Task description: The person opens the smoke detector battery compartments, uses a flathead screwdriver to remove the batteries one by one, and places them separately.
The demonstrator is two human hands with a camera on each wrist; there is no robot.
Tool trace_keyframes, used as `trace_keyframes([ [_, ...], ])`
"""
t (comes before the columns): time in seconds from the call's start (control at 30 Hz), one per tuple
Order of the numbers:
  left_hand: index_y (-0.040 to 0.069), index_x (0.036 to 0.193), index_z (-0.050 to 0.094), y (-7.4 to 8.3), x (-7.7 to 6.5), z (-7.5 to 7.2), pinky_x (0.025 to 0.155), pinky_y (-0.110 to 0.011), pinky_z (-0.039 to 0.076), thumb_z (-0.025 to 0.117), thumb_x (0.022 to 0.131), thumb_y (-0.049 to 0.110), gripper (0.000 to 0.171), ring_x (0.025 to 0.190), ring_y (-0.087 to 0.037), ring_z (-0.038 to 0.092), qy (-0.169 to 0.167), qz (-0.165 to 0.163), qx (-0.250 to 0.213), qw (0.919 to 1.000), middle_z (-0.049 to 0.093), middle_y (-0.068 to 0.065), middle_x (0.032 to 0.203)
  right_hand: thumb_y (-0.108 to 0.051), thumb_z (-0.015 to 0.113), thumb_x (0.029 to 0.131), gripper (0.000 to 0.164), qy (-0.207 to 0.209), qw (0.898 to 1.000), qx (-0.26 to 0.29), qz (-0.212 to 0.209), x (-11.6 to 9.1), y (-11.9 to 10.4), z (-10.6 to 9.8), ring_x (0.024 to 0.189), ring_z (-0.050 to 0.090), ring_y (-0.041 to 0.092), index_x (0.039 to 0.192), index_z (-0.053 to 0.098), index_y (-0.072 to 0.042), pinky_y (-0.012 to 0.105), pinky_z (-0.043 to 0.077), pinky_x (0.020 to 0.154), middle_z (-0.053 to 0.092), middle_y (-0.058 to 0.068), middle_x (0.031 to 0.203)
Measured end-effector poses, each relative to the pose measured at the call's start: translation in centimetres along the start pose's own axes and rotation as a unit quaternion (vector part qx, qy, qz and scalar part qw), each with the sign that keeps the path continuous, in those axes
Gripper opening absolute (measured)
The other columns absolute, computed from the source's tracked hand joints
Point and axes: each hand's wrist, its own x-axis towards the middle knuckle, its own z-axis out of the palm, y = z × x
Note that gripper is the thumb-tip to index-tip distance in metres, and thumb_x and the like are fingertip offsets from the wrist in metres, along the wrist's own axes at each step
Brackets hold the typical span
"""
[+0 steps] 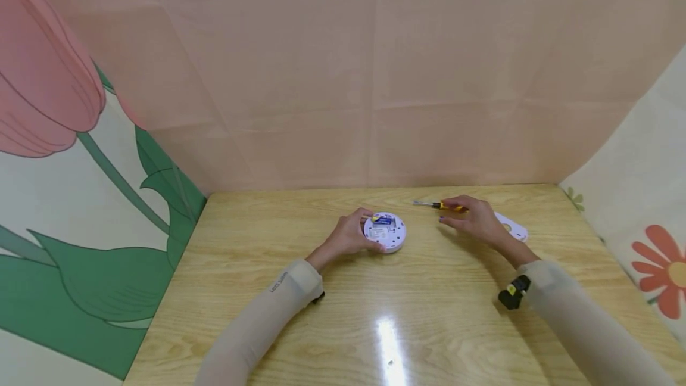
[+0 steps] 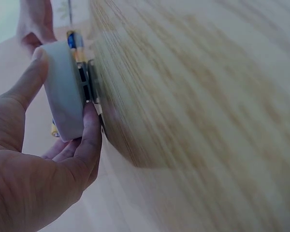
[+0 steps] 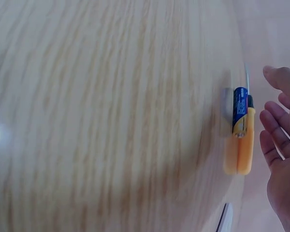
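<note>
My left hand point(image 1: 351, 234) grips a round white device point(image 1: 393, 242) by its edge, thumb on the near side and fingers at the far side. The device's underside faces up, showing an uncovered compartment with a blue-and-yellow battery point(image 1: 382, 221) in it. A gold end of another battery point(image 2: 54, 129) shows beside the device in the left wrist view. My right hand point(image 1: 474, 219) hovers over a screwdriver point(image 1: 436, 205) with a yellow-and-black handle, its fingers loosely bent and apart from it. In the right wrist view a blue-and-gold battery point(image 3: 240, 111) lies beside the screwdriver handle.
A flat white plate point(image 1: 514, 228) with rounded ends lies right of my right hand, partly behind the wrist. The wooden table point(image 1: 300, 207) ends at a pink cloth backdrop point(image 1: 300, 136). Flower-printed sheets stand at both sides.
</note>
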Motion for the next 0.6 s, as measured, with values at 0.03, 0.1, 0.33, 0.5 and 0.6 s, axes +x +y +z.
trace_keyframes([
  [0.03, 0.01, 0.143, 0.058, 0.0, 0.0, 0.0, 0.112, -0.037, 0.05, 0.103, 0.067, 0.03, 0.091, 0.127, -0.026, 0.066, 0.0, 0.0, -0.001, 1.0, 0.07, -0.016, 0.136, -0.013, 0.091, 0.085, 0.042, 0.001, 1.0, 0.006, -0.004, 0.1, -0.1, 0.0, 0.1, 0.073, 0.037, 0.121, 0.075, 0.003, 0.042, 0.061, 0.085, 0.077, 0.019, 0.111],
  [0.1, 0.01, 0.143, 0.058, 0.1, 0.0, 0.0, 0.111, -0.037, 0.05, 0.103, 0.068, 0.03, 0.091, 0.127, -0.026, 0.066, 0.0, -0.001, -0.001, 1.0, 0.07, -0.016, 0.136, -0.011, 0.09, 0.085, 0.042, 0.002, 1.0, 0.013, -0.01, 0.2, -0.3, 0.1, 0.099, 0.073, 0.038, 0.121, 0.075, 0.003, 0.042, 0.061, 0.084, 0.077, 0.02, 0.111],
  [0.33, 0.01, 0.144, 0.057, 0.0, 0.0, 0.0, 0.112, -0.037, 0.05, 0.104, 0.067, 0.03, 0.092, 0.128, -0.025, 0.066, -0.002, -0.002, -0.004, 1.0, 0.07, -0.016, 0.137, -0.009, 0.089, 0.086, 0.041, -0.001, 0.999, 0.027, -0.03, 0.6, -1.2, 0.4, 0.099, 0.071, 0.041, 0.122, 0.074, 0.003, 0.055, 0.06, 0.084, 0.076, 0.02, 0.112],
  [0.5, 0.01, 0.144, 0.058, -0.1, 0.1, 0.0, 0.113, -0.037, 0.049, 0.104, 0.066, 0.031, 0.093, 0.13, -0.025, 0.065, -0.002, -0.001, -0.005, 1.0, 0.069, -0.016, 0.138, -0.005, 0.09, 0.084, 0.041, -0.004, 0.999, 0.03, -0.042, 0.9, -1.7, 0.7, 0.099, 0.072, 0.04, 0.121, 0.074, 0.004, 0.058, 0.06, 0.084, 0.076, 0.021, 0.112],
  [0.6, 0.01, 0.144, 0.057, -0.1, 0.1, 0.0, 0.113, -0.037, 0.049, 0.103, 0.067, 0.032, 0.093, 0.13, -0.026, 0.065, -0.002, -0.001, -0.004, 1.0, 0.069, -0.016, 0.139, -0.002, 0.091, 0.081, 0.042, -0.001, 0.998, 0.034, -0.054, 1.2, -2.1, 0.9, 0.098, 0.073, 0.041, 0.12, 0.074, 0.005, 0.058, 0.06, 0.083, 0.076, 0.022, 0.111],
])
